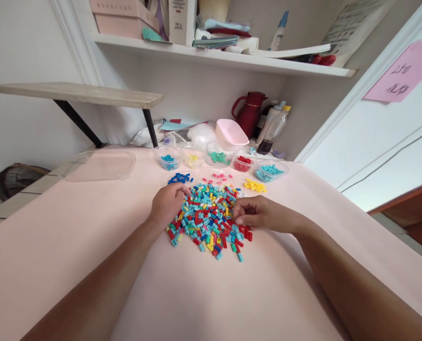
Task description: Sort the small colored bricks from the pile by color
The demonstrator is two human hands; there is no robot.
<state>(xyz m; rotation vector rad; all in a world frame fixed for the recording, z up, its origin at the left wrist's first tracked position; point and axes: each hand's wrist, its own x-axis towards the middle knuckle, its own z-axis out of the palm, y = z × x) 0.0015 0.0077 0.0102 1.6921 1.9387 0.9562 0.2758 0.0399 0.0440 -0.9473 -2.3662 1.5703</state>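
Observation:
A mixed pile of small toy building bricks (207, 218) in red, light blue, yellow, green and dark blue lies on the pink tabletop. At its upper left edge is my left hand (168, 202), fingers curled together; whatever is in them is hidden. My right hand (255, 212) rests against the pile's right side with thumb and fingers closed, and I cannot make out anything between them. Just behind the pile are dark blue bricks (180, 178), pink bricks (218, 178) and yellow bricks (255, 185), sorted by colour.
Clear tubs farther back hold blue bricks (168, 162), pale yellow bricks (192, 160), green bricks (218, 157), red bricks (242, 164) and light blue bricks (269, 172). Behind them stand a pink container (232, 132), a red jug (249, 113) and bottles. A clear lid (102, 166) lies left.

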